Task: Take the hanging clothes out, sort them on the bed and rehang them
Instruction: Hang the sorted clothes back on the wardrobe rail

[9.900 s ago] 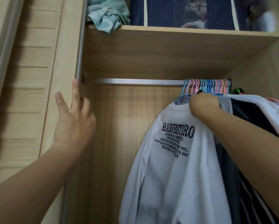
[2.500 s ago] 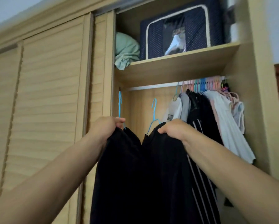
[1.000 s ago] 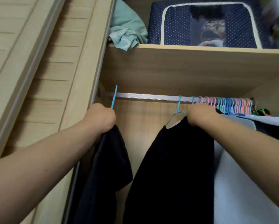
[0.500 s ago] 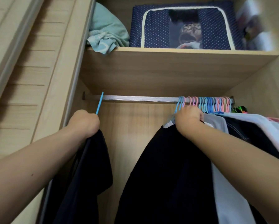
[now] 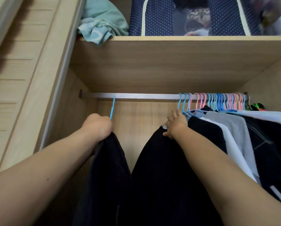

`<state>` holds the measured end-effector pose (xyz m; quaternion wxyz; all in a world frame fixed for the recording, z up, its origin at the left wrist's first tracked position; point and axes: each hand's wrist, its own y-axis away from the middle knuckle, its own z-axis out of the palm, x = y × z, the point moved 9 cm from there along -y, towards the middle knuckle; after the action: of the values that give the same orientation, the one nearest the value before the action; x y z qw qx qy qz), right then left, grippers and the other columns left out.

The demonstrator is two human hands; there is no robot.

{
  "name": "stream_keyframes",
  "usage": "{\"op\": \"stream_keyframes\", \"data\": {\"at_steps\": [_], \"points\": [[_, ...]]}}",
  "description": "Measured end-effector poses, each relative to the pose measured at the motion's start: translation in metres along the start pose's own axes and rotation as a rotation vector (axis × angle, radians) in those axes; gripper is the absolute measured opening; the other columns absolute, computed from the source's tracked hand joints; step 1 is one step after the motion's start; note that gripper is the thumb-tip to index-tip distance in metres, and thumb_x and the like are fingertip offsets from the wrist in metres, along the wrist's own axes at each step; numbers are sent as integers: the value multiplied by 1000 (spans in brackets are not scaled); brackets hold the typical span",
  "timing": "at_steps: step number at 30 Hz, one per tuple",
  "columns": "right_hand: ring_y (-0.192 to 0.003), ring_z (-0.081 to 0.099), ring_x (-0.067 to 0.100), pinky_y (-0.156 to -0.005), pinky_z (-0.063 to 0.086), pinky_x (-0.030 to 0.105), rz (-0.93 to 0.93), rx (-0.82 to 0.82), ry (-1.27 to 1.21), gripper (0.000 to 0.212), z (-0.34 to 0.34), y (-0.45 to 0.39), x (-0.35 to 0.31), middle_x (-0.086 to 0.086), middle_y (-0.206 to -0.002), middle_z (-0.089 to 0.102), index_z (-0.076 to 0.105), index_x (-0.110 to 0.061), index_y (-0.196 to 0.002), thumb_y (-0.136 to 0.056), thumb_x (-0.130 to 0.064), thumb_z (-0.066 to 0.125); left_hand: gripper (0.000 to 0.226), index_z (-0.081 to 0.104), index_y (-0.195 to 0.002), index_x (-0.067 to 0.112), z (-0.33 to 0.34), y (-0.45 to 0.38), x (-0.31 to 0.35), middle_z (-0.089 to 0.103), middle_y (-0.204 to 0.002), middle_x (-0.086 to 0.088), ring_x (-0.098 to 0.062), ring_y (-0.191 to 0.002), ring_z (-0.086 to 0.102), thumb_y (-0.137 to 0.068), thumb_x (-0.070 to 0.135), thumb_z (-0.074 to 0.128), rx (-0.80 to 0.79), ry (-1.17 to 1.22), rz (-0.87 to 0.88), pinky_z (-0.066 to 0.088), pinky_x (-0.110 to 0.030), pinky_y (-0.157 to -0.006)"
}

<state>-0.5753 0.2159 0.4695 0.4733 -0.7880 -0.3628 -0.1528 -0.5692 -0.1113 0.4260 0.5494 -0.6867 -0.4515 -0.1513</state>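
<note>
My left hand (image 5: 97, 126) grips the top of a black garment (image 5: 107, 168) on a blue hanger (image 5: 112, 108), whose hook reaches the metal rail (image 5: 144, 95) near its left end. My right hand (image 5: 175, 126) has its fingers spread and touches the collar of a second black garment (image 5: 161, 176), which hangs from the rail at the left edge of the packed clothes. Several blue and pink hangers (image 5: 218, 101) crowd the rail's right end, carrying white (image 5: 229, 141), grey (image 5: 234, 124) and dark clothes.
A wooden shelf (image 5: 169, 51) sits right above the rail, holding a crumpled teal cloth (image 5: 102, 25) and a navy dotted storage box (image 5: 193, 17). The slatted sliding door (image 5: 22, 70) stands at the left. The rail between the two black garments is bare.
My right hand has loosened from a fist on the second garment's hanger to spread fingers. My left hand still holds its garment at the rail's left end.
</note>
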Motion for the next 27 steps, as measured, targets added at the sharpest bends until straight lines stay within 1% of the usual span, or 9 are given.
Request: {"op": "stream_keyframes", "data": {"at_steps": [2, 5, 10, 14, 16, 19, 22, 25, 27], "points": [[-153, -3, 36, -122, -3, 53, 42, -10, 44, 89, 22, -1, 21, 8, -167, 9, 15, -18, -160, -93, -76, 18, 30, 72, -113, -3, 12, -3, -6, 68, -117, -12, -29, -108, 64, -89, 8, 58, -6, 7, -22, 51, -32, -95], [-153, 6, 30, -123, 0, 47, 91, 3, -23, 92, 63, -2, 68, 5, -165, 20, 22, -15, -157, -91, -79, 21, 29, 70, -115, -2, 22, -6, -7, 65, -106, -9, -24, -88, 62, -93, 8, 56, 41, 51, -68, 46, -26, -71], [-152, 0, 35, -121, -1, 52, 88, -64, 39, 95, 78, -7, 66, 7, -166, 14, 17, -14, -159, -90, -78, 29, 32, 68, -117, -1, 29, 7, -5, 68, -115, -15, -27, -93, 64, -89, 6, 57, 30, 130, -103, 45, -28, -65], [-150, 12, 36, -121, 3, 54, 29, -20, -131, 74, 47, -1, 56, 11, -160, 30, 41, -16, -150, -94, -64, 40, 29, 67, -113, -4, 32, 20, -3, 68, -103, -11, -14, -70, 55, -86, 1, 60, -7, 293, -102, 44, -22, -49], [-146, 26, 34, -120, 11, 51, -26, -8, -323, 59, 27, 13, 48, 12, -151, 44, 55, -20, -139, -95, -59, 44, 22, 65, -106, -6, 41, 29, 2, 62, -84, -13, -16, -59, 52, -87, -6, 56, -46, 457, -137, 37, -15, -33], [-114, 60, 28, -100, 46, 39, -127, 25, -998, 35, -17, 55, 30, 7, -113, 66, 70, -20, -108, -98, -48, 50, 17, 59, -85, 0, 65, 31, 5, 54, -57, -14, -20, -39, 53, -84, -11, 45, -113, 672, -217, 42, -20, -40], [-89, 65, 24, -80, 60, 43, -229, -301, -1660, 47, -50, 122, -6, 8, -99, 63, 65, -11, -108, -100, -53, 47, 19, 55, -82, 2, 88, 32, 13, 54, -60, -15, -19, -39, 56, -91, -9, 42, -171, 740, -242, 49, -25, -45], [-88, 66, 28, -63, 60, 40, -383, -573, -1738, 53, -78, 193, -37, 16, -104, 63, 56, -11, -123, -99, -57, 44, 17, 62, -100, -5, 107, 39, 32, 55, -60, -16, -21, -40, 56, -92, -5, 47, -219, 687, -183, 48, -25, -45], [-99, 66, 31, -65, 59, 38, -315, -440, -1530, 27, -80, 207, -37, 15, -111, 65, 57, -14, -117, -103, -35, 49, 25, 58, -116, -5, 114, 39, 43, 56, -68, -14, -21, -48, 59, -94, -3, 47, -190, 633, -106, 46, -23, -42]]}}
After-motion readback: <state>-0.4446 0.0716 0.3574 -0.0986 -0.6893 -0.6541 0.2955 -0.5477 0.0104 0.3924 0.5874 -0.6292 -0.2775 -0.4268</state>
